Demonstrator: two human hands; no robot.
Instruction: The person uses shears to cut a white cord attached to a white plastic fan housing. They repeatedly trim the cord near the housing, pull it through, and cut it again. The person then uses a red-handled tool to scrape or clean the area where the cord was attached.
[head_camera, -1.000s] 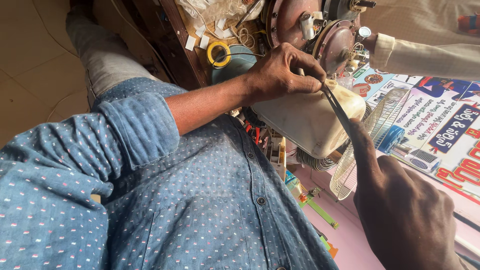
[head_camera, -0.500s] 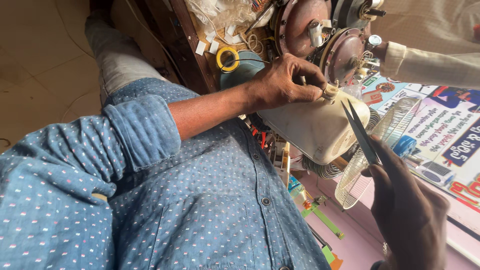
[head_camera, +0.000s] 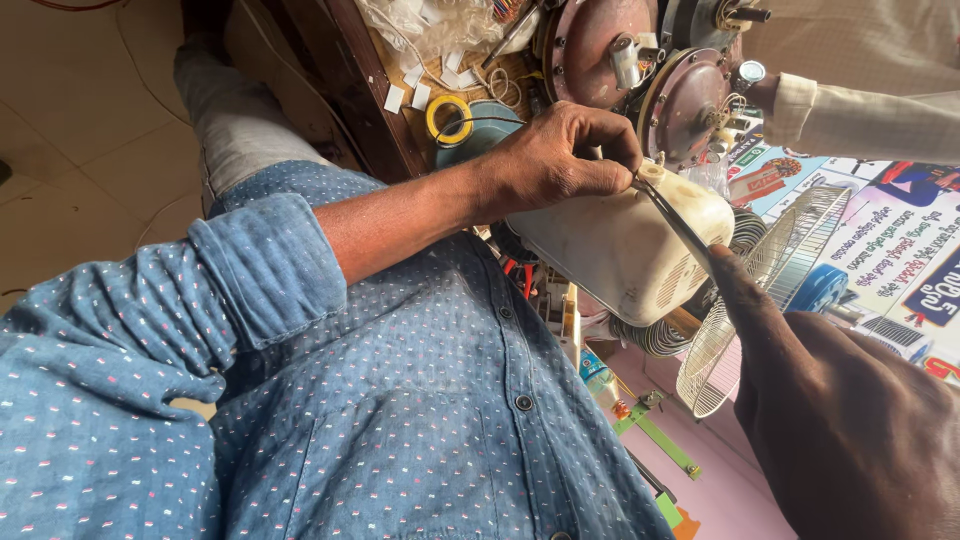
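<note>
- A cream plastic motor housing, rounded and with vent slots on its lower side, lies in front of the person's belly at the edge of the tabletop, its small knob end pointing up and away.
- The left hand rests on top of the housing with its fingers curled and pressed together, thumb and forefinger pinching at the knob where the tip of a tool meets it.
- A slim dark metal tool, thin like tweezers or a blade, runs slantwise across the housing from the knob down to the right hand.
- The right hand fills the lower right corner, seen from the back; its outstretched finger lies along the tool's lower end, and the grip beneath cannot be made out.
- A round wire fan guard stands tilted just beside the housing on the right, with a blue hub behind it.
- Under the housing a coil of ribbed wire shows.
- On the pink tabletop lie green strips and small loose parts.
- Beyond the left hand are two round brown metal motor covers, a roll of yellow tape and a teal bowl.
- Colourful printed sheets cover the far right.
- A pale sleeve of another person reaches in at the top right.
- The person wears a blue dotted shirt with the left cuff rolled up.
</note>
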